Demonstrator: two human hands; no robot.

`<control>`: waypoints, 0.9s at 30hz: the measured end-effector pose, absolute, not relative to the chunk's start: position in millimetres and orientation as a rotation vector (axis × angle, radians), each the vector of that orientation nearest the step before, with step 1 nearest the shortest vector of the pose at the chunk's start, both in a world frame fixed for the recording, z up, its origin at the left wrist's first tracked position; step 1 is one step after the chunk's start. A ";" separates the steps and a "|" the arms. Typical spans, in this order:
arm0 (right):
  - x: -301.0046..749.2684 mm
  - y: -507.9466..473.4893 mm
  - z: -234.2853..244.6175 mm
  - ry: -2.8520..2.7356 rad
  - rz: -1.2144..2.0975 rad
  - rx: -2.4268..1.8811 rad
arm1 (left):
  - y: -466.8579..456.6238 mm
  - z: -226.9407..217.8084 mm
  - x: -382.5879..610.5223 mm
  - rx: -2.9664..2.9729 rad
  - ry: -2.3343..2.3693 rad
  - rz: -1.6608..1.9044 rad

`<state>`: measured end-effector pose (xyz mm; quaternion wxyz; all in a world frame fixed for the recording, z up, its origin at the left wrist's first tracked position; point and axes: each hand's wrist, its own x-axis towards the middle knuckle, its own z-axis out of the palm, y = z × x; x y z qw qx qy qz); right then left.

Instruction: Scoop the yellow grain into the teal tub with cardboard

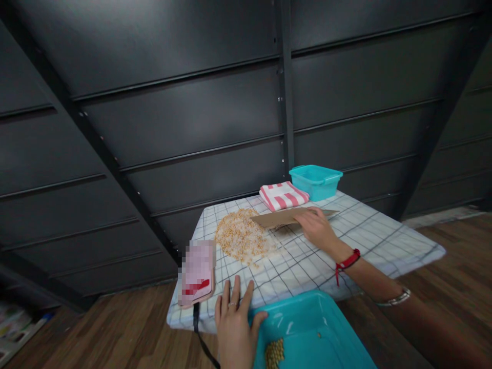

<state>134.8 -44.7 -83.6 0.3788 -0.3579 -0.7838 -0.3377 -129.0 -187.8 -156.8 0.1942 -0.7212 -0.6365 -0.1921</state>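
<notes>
My right hand [315, 225] grips a flat piece of brown cardboard [279, 218], fingers closed on its edge. The sheet is held above the checked cloth, its left end by a spread heap of yellow kernels mixed with white grains [242, 236]. My left hand [236, 318] rests with fingers stretched at the table's near edge, its thumb against the rim of a turquoise basin [307, 318]. Inside that basin lies a small pile of greenish-brown beans or kernels [274, 352]; their exact kind is unclear.
A partly blurred pink phone-like case [198, 271] with a black strap [202, 338] lies at the left table edge. Behind the cardboard sit a folded pink-and-white cloth [283, 196] and a smaller turquoise basin [315, 182]. A dark panelled wall [207, 118] stands behind the table.
</notes>
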 end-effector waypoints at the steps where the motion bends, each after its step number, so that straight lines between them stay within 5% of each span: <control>1: 135.2 -44.3 -84.1 -2.000 -0.862 -0.913 | -187.9 -156.2 -128.9 -2.025 -1.793 -0.543; 27: 137.2 -41.0 -88.5 -2.026 -0.820 -0.870 | -188.7 -150.9 -122.2 -2.010 -1.868 -0.442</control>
